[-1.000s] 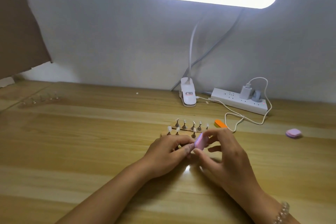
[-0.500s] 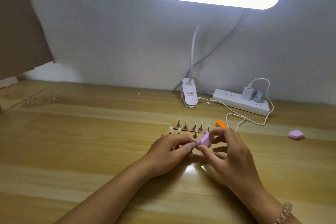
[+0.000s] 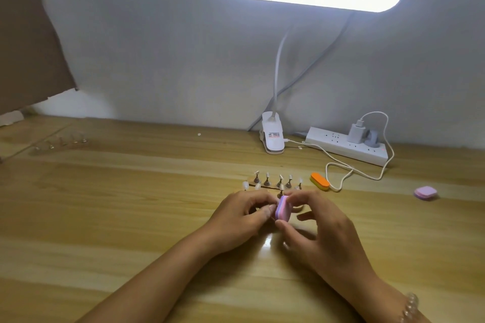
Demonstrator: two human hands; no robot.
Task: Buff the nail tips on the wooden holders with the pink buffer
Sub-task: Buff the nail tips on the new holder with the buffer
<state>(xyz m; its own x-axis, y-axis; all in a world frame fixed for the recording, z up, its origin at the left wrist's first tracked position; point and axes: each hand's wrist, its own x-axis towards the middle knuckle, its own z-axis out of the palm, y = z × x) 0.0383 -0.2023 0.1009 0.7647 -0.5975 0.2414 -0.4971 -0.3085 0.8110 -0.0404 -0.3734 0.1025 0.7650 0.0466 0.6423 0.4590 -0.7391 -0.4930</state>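
While the pink buffer [image 3: 283,208] stood on edge over the middle of the worktop [image 3: 131,217], the right hand [image 3: 322,231] pinched it between thumb and forefinger. The left hand [image 3: 241,217] curled against its left side, its grasp hidden; the nail tips [image 3: 275,182] stood just behind, toward the far edge.

Glossy wood-grain table [image 3: 105,217], matt pink buffer [image 3: 283,209], smooth white plastic power strip [image 3: 338,146], shiny metal holder stems [image 3: 267,181]

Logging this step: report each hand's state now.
Left hand: fingers curled, contents hidden, cannot tell.
Right hand: pinching the small rounded pink-and-purple buffer block.
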